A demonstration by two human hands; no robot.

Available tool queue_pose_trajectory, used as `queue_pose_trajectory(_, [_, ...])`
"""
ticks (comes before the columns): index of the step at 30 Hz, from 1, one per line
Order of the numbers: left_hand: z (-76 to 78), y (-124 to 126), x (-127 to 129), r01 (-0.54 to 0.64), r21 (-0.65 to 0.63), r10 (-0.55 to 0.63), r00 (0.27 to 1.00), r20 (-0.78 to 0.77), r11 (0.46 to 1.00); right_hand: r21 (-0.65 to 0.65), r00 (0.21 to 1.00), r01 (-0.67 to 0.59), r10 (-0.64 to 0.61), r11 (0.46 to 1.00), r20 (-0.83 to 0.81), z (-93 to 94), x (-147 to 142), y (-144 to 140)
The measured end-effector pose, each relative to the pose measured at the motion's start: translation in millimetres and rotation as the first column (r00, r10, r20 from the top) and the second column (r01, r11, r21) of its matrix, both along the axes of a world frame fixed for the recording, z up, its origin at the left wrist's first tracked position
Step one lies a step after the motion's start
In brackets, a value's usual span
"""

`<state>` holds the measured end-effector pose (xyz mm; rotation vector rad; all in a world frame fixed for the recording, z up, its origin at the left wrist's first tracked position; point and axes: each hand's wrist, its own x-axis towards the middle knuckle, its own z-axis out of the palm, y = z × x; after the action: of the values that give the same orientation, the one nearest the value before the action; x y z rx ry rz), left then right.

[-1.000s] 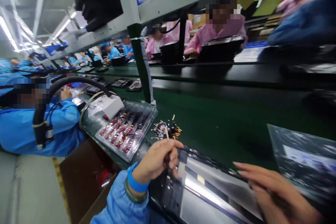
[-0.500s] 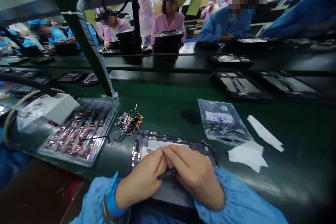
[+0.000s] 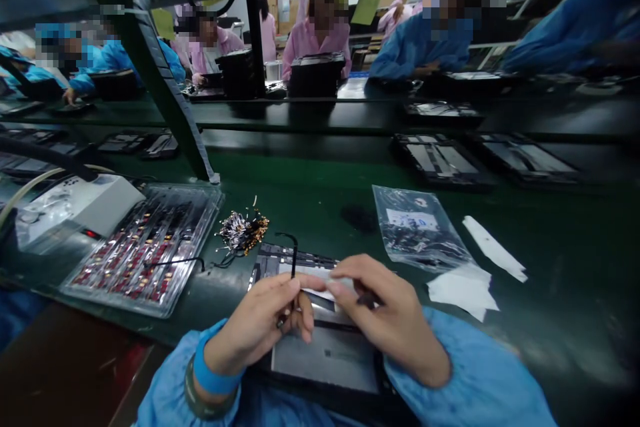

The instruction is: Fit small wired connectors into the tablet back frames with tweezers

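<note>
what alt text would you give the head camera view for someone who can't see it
A person's left hand pinches a thin black cable and the right hand rests beside it, both over an opened tablet on a green bench. A parts tray lies left, a plastic bag right; co-workers sit opposite.

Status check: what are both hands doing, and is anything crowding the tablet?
Left hand pinching thin black cable. Right hand fingertips on open tablet. Parts pile, plastic bag close by, not touching.

No legible txt; bag label [image 3: 413, 219] too blurry.
</note>
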<state>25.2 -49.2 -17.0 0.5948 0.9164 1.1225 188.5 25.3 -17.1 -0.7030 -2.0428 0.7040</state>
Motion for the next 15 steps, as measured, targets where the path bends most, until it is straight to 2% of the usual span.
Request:
queue_pose_trajectory(2, [-0.6,-1,1,0.082,-0.002,-0.082,0.997,0.012,0.997,-0.271,0.999,-0.02,0.012,0.962,-0.032,3.4,-4,6])
queue_pose_trajectory(4, [-1.1,-3,3,0.18,-0.005,-0.179,0.984,0.016,0.984,-0.473,0.998,-0.061,0.036,0.879,-0.06,5.4,-10,10])
queue_pose_trajectory(6, [-1.9,-5,5,0.203,0.035,-0.199,0.976,-0.093,0.979,-0.55,0.995,-0.075,0.022,0.832,-0.102,5.3,-17,9])
queue_pose_trajectory(7, [-2.7,-6,5,0.18,0.075,-0.161,0.966,-0.202,0.981,-0.557,0.993,-0.064,-0.004,0.828,-0.12,4.5,-20,7])
queue_pose_trajectory(9, [-5.3,-7,6,0.077,0.211,0.026,0.894,-0.447,0.974,-0.512,0.99,-0.019,-0.056,0.859,-0.132,2.7,-24,3])
queue_pose_trajectory(10, [-7.2,-8,6,0.008,0.298,0.163,0.824,-0.542,0.955,-0.45,0.989,0.015,-0.079,0.893,-0.124,1.9,-25,1])
queue_pose_trajectory(11, [-9.3,-8,6,-0.065,0.388,0.307,0.736,-0.603,0.919,-0.357,0.989,0.051,-0.096,0.933,-0.11,1.3,-25,-1])
queue_pose_trajectory(13, [-13.8,-7,6,-0.178,0.558,0.555,0.539,-0.633,0.81,-0.088,0.991,0.1,-0.107,0.991,-0.082,0.5,-24,-5])
queue_pose_trajectory(15, [-17.3,-7,7,-0.21,0.674,0.695,0.377,-0.613,0.708,0.164,0.997,0.071,-0.067,0.984,-0.031,-0.5,-23,-9])
